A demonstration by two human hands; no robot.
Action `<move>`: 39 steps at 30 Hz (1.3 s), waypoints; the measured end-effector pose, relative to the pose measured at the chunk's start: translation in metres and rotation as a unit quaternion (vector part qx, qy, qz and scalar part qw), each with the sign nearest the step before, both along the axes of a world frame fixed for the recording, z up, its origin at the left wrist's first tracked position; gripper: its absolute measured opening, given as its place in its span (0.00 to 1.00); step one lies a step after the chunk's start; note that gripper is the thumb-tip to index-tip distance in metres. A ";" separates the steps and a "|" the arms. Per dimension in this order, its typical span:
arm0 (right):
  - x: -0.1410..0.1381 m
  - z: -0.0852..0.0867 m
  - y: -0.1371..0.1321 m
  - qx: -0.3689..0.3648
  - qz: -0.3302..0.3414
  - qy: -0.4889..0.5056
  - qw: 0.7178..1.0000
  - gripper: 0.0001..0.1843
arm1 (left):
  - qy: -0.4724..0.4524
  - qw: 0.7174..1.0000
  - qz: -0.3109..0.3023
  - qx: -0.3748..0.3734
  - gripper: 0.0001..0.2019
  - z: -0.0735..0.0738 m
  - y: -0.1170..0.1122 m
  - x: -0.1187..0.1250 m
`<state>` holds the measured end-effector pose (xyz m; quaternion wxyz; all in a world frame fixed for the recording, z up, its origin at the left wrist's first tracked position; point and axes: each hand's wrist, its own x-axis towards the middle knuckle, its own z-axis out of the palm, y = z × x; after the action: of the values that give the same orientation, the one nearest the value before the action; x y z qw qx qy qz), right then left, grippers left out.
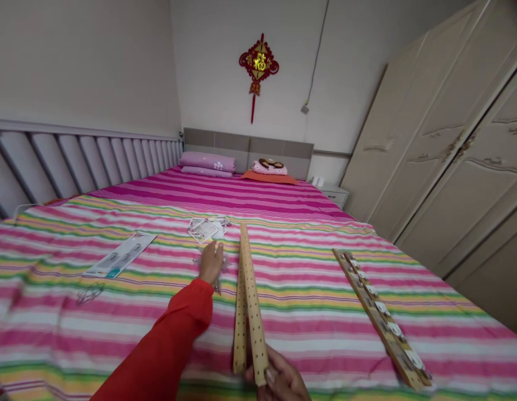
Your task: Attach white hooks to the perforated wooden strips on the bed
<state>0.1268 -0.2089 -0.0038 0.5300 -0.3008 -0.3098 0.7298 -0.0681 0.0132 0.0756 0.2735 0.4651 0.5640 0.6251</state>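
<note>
Wooden strips [254, 306], two of them dotted with holes, extend over the striped bed cover [304, 317], close at their far ends and apart at the near ones, the right hand [283, 380] grasping the near end of the right one in its fingers. Just left of them, the left hand [210, 264] reaches over a clear bag [224, 266], though I cannot tell whether its fingers grip it, with white packets [205, 229] beyond and a long board [378, 317] well to the right
</note>
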 end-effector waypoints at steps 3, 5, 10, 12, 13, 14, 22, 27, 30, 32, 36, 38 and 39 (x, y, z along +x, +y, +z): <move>0.004 0.007 0.008 -0.004 -0.028 -0.001 1.000 0.28 | 0.067 0.996 -0.052 0.037 0.12 -0.003 -0.031 0.010; 0.005 0.008 0.015 -0.009 -0.048 -0.001 0.999 0.25 | 0.090 0.984 -0.149 0.039 0.16 -0.013 -0.058 0.022; 0.000 -0.003 0.030 -0.007 -0.065 0.011 0.998 0.21 | 0.122 0.965 -0.228 0.034 0.17 -0.048 -0.107 0.052; -0.004 -0.011 0.035 0.019 -0.061 -0.015 0.998 0.25 | 0.156 0.960 -0.230 0.032 0.18 -0.056 -0.110 0.058; -0.006 -0.015 0.036 0.035 -0.068 -0.036 0.996 0.27 | 0.179 0.956 -0.229 0.029 0.19 -0.059 -0.109 0.059; -0.007 -0.019 0.038 0.050 -0.081 -0.057 0.994 0.30 | 0.207 0.951 -0.227 0.025 0.20 -0.060 -0.106 0.059; -0.007 -0.026 0.035 0.064 -0.155 -0.154 0.974 0.33 | 0.436 0.878 -0.198 0.000 0.21 -0.083 -0.088 0.061; 0.048 -0.025 0.012 0.038 -0.317 -0.143 0.937 0.23 | 0.462 0.865 -0.196 0.016 0.22 -0.097 -0.082 0.058; 0.106 -0.023 -0.010 -0.038 -0.508 -0.091 0.856 0.22 | 0.466 0.862 -0.200 0.004 0.23 -0.099 -0.081 0.057; 0.145 -0.020 -0.022 -0.067 -0.587 -0.056 0.805 0.22 | 0.469 0.861 -0.196 -0.004 0.23 -0.099 -0.080 0.056; 0.204 -0.011 -0.033 -0.088 -0.557 -0.022 0.825 0.23 | 0.473 0.860 -0.193 -0.010 0.24 -0.099 -0.080 0.055; 0.218 -0.010 -0.032 -0.080 -0.525 -0.001 0.847 0.23 | 0.474 0.859 -0.193 -0.006 0.23 -0.099 -0.080 0.054; 0.221 -0.010 -0.031 -0.076 -0.515 0.012 0.853 0.22 | 0.474 0.859 -0.193 -0.005 0.24 -0.099 -0.080 0.054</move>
<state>0.3479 -0.2398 -0.0141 0.8093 -0.4481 -0.0477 0.3768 -0.0140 -0.0667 -0.0237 0.0906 0.8035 0.5275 0.2605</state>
